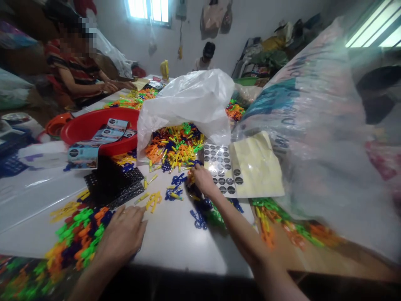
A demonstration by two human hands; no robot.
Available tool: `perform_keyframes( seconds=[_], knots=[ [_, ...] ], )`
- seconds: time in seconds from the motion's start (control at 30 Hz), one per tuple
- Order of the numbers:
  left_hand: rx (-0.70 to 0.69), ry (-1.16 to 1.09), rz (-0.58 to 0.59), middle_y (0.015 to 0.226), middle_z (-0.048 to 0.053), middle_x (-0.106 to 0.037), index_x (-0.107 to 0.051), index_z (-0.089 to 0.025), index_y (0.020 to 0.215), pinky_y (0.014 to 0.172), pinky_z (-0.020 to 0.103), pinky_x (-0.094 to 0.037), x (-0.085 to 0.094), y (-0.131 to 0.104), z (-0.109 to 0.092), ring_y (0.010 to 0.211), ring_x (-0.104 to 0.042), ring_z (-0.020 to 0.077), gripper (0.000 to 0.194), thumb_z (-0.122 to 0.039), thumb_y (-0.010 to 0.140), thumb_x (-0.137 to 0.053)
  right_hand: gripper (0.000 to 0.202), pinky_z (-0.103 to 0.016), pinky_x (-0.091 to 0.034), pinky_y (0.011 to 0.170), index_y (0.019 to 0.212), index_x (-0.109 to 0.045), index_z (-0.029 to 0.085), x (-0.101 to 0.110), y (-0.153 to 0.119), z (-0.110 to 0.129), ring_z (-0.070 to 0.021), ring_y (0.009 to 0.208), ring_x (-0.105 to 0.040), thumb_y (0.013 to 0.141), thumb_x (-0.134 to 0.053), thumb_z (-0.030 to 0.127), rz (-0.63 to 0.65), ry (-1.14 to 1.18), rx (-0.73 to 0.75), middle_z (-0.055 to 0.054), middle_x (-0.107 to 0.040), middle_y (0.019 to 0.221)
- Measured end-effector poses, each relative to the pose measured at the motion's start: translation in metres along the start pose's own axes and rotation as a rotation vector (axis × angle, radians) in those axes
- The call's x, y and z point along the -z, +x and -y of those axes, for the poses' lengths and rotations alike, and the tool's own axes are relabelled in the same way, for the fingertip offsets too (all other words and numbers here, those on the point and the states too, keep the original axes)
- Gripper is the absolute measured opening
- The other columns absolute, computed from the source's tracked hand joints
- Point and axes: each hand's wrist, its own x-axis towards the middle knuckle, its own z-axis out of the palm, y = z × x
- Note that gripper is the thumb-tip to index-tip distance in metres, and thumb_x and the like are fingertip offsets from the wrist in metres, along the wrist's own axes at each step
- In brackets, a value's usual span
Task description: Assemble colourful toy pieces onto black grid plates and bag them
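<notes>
reaching over the white table (175, 234), the right hand (202, 179) has bent fingers close together; whether they pinch something, i cannot tell. from them the heap of colourful plastic pieces (178, 152) lies near, toward eleven o'clock, inside a thin, wrinkled, translucent bag (188, 96). the left hand (128, 228) rests palm down; its grip is hidden. just beside its fingertips, at one o'clock, lies a yellow angular plastic piece (153, 201), long axis leaning likewise, so this hand is nearer. a smooth sheet of dark octagonal stickers (219, 167) lies at two o'clock from the right hand.
</notes>
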Motion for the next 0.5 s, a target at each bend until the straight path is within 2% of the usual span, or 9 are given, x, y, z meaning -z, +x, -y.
perform_keyframes(
  seconds=[0.1,0.17,0.27,0.33,0.37,0.43,0.5],
  knots=[
    [-0.008,-0.018,0.004,0.103,0.011,-0.07,-0.063,-0.014,0.11,0.101,0.047,-0.038,0.0,0.003,-0.009,0.1,-0.062,0.026,0.033,-0.028,0.088,-0.042,0.02,-0.028,-0.043,0.077,0.096,-0.064,0.016,0.011,0.02,-0.002,-0.022,0.096,-0.056,0.091,-0.045,0.012,0.047,-0.033,0.102,-0.012,-0.058,0.109],
    [-0.018,-0.033,0.0,0.103,0.012,-0.07,-0.063,-0.012,0.11,0.102,0.047,-0.038,-0.001,0.006,-0.015,0.1,-0.062,0.0264,0.034,-0.027,0.088,-0.042,0.02,-0.028,-0.042,0.079,0.098,-0.064,0.017,0.009,0.013,0.013,-0.0211,0.097,-0.053,0.093,-0.045,0.014,-0.01,-0.022,0.178,-0.01,-0.057,0.107],
    [-0.03,-0.065,-0.018,0.102,0.012,-0.069,-0.063,-0.012,0.111,0.102,0.045,-0.038,-0.002,0.007,-0.017,0.1,-0.062,0.0255,0.033,-0.024,0.09,-0.04,0.019,-0.029,-0.04,0.078,0.101,-0.061,0.018,-0.007,-0.029,0.042,-0.0198,0.094,-0.051,0.095,-0.044,0.018,-0.104,0.021,0.455,-0.009,-0.057,0.103],
    [-0.015,-0.091,-0.024,0.102,0.011,-0.07,-0.062,-0.012,0.111,0.102,0.044,-0.038,-0.002,0.006,-0.014,0.099,-0.062,0.0243,0.033,-0.021,0.09,-0.038,0.016,-0.03,-0.039,0.076,0.094,-0.061,0.019,-0.025,-0.067,0.058,-0.0182,0.087,-0.051,0.095,-0.045,0.02,-0.077,0.071,0.647,-0.006,-0.058,0.096],
    [-0.005,-0.101,-0.024,0.102,0.011,-0.07,-0.062,-0.012,0.111,0.102,0.044,-0.038,-0.001,0.005,-0.012,0.1,-0.062,0.0241,0.033,-0.02,0.09,-0.038,0.015,-0.03,-0.039,0.075,0.091,-0.061,0.02,-0.034,-0.085,0.063,-0.0175,0.084,-0.052,0.095,-0.046,0.02,-0.052,0.094,0.686,-0.005,-0.059,0.093],
    [0.012,-0.105,-0.018,0.105,0.011,-0.069,-0.062,-0.012,0.111,0.102,0.044,-0.039,0.001,0.005,-0.008,0.102,-0.061,0.0246,0.033,-0.017,0.089,-0.037,0.014,-0.029,-0.039,0.074,0.092,-0.06,0.021,-0.048,-0.112,0.069,-0.0169,0.082,-0.053,0.094,-0.047,0.018,-0.023,0.132,0.598,-0.005,-0.06,0.09],
    [0.021,-0.087,0.002,0.106,0.013,-0.068,-0.062,-0.012,0.11,0.102,0.045,-0.039,0.004,0.004,-0.006,0.103,-0.06,0.0257,0.034,-0.015,0.087,-0.037,0.013,-0.028,-0.04,0.072,0.104,-0.057,0.021,-0.055,-0.124,0.072,-0.018,0.083,-0.056,0.093,-0.05,0.02,0.006,0.165,0.376,-0.006,-0.061,0.091]
  ],
)
